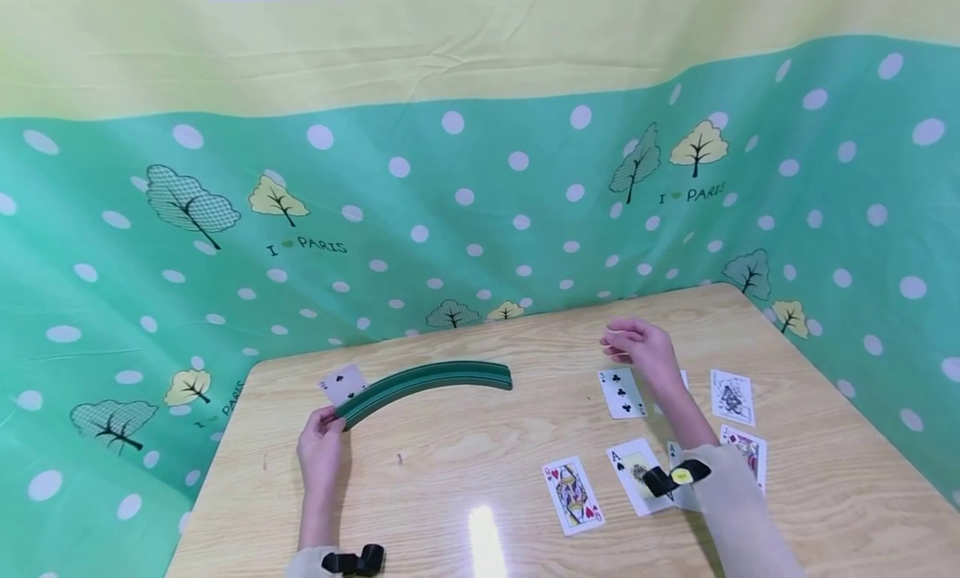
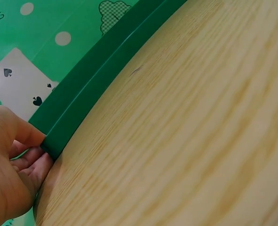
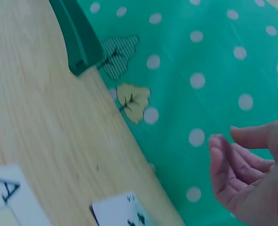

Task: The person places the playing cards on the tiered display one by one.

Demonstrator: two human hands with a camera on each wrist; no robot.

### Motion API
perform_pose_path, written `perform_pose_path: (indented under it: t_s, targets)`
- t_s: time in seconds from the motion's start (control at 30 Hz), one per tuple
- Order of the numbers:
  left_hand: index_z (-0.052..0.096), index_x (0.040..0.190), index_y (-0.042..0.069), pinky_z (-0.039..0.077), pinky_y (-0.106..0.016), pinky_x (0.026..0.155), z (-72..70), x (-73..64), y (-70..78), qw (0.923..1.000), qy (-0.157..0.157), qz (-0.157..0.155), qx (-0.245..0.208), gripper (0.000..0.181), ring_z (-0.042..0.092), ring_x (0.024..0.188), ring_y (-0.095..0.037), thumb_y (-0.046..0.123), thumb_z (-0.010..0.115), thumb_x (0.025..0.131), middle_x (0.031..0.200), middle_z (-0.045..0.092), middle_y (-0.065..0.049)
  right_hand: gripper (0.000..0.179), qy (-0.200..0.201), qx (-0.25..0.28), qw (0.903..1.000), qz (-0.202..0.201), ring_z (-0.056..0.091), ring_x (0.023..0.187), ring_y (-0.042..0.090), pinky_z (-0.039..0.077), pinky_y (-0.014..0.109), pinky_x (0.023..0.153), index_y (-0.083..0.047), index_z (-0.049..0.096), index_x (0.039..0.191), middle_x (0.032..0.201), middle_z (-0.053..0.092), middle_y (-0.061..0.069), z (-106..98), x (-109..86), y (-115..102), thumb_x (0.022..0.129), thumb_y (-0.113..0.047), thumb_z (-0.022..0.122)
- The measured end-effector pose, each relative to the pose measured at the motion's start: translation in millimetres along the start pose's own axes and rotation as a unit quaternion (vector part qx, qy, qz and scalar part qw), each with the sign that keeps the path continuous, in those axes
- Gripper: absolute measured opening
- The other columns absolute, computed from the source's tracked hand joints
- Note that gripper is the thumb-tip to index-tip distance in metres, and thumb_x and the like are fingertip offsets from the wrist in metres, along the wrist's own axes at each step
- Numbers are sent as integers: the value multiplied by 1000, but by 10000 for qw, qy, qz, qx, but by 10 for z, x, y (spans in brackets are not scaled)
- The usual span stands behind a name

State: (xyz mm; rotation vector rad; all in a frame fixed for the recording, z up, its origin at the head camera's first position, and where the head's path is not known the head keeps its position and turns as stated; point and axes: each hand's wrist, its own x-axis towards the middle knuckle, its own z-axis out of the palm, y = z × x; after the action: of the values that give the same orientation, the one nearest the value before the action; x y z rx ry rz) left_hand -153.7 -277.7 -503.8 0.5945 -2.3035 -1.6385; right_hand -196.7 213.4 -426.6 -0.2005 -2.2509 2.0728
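My left hand (image 1: 321, 449) pinches the left end of a curved green playing card holder (image 1: 420, 379), thumb on top in the left wrist view. A two of spades (image 2: 19, 84) stands up at that end, its lower edge hidden by the holder. Over the right side of the table, my right hand (image 1: 641, 349) hovers with loosely bent fingers and holds nothing. Below it lies a three of clubs (image 1: 622, 393); another card beside this one is mostly covered by the forearm.
Face up nearer me lie a queen of hearts (image 1: 573, 495), an ace of spades (image 1: 636, 475), a partly hidden ace (image 1: 684, 493) and a jack of diamonds (image 1: 752, 454). A joker-like card (image 1: 732, 397) lies at right. Behind the wooden table (image 1: 442, 444) hangs a green dotted cloth (image 1: 420, 194).
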Motion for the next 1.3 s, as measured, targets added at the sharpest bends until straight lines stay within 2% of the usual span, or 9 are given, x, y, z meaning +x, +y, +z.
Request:
perform_pose_path:
  t_s: [0.2, 0.3, 0.37, 0.5, 0.67, 0.87, 1.0, 1.17, 1.3]
  targets:
    - [55, 132, -11, 41, -10, 77, -11, 12, 12, 10000, -9, 25, 8, 34, 54, 101, -11, 5, 53, 103, 129, 58, -30, 44, 74, -621, 9978, 218, 70, 87, 7, 58, 28, 85, 13, 51, 139, 116, 71, 22, -82, -8, 121, 102, -6, 63]
    - [55, 133, -12, 41, -9, 78, -3, 1, 3, 9999, -26, 7, -109, 34, 54, 98, -6, 6, 54, 103, 130, 58, -31, 44, 6, -977, 9950, 191, 69, 90, 12, 58, 27, 84, 14, 50, 139, 116, 69, 26, -96, 4, 180, 101, -5, 63]
    - [54, 133, -12, 41, -9, 78, 11, -9, -12, 9998, -26, -8, -194, 34, 54, 94, 1, 6, 54, 103, 130, 58, -31, 45, -49, -1264, 9918, 160, 69, 95, 20, 58, 30, 85, 16, 50, 138, 116, 67, 26, -103, 11, 207, 100, -5, 63]
    - [55, 132, -13, 42, -9, 77, 21, -10, -28, 9998, 16, 5, -221, 34, 53, 91, 3, 5, 54, 103, 128, 58, -31, 50, -224, -1981, 9798, 133, 61, 115, 41, 54, 45, 95, 14, 50, 139, 129, 59, 32, -103, 28, 249, 98, -9, 67]
    - [55, 132, -12, 41, -9, 77, 18, -8, -13, 9999, 41, -8, -137, 33, 53, 95, -2, 5, 52, 103, 128, 59, -30, 60, -487, -2597, 9640, 295, 48, 131, 50, 43, 57, 106, 12, 44, 144, 142, 50, 35, -112, 36, 297, 95, -10, 72]
    - [53, 135, -12, 40, -10, 80, 13, -2, 1, 9999, -80, -16, -72, 35, 55, 108, -19, 6, 50, 104, 131, 57, -31, 69, -844, -2968, 9510, 177, 46, 131, 54, 41, 61, 107, 13, 41, 146, 142, 48, 39, -138, 52, 368, 89, -4, 76]
    - [51, 138, -11, 39, -13, 83, 12, 12, 2, 9998, -201, -8, -79, 37, 52, 120, -32, 7, 48, 106, 135, 55, -32, 70, -963, -3362, 9368, -46, 47, 129, 55, 42, 62, 106, 13, 46, 142, 139, 49, 39, -154, 58, 400, 83, -1, 81]
    - [50, 139, -12, 39, -13, 84, 6, 12, -6, 9996, -245, -59, -130, 38, 50, 123, -33, 6, 46, 106, 137, 53, -32, 57, -1076, -3903, 9141, -241, 54, 115, 49, 49, 58, 96, 11, 59, 131, 124, 56, 33, -148, 36, 420, 80, 0, 83]
    - [50, 139, -11, 39, -14, 85, 8, 7, -7, 9996, -214, -71, -171, 38, 50, 123, -33, 7, 46, 106, 137, 53, -32, 49, -1118, -3979, 9101, -281, 54, 106, 43, 50, 54, 88, 9, 63, 125, 114, 56, 28, -148, 16, 437, 80, 1, 82]
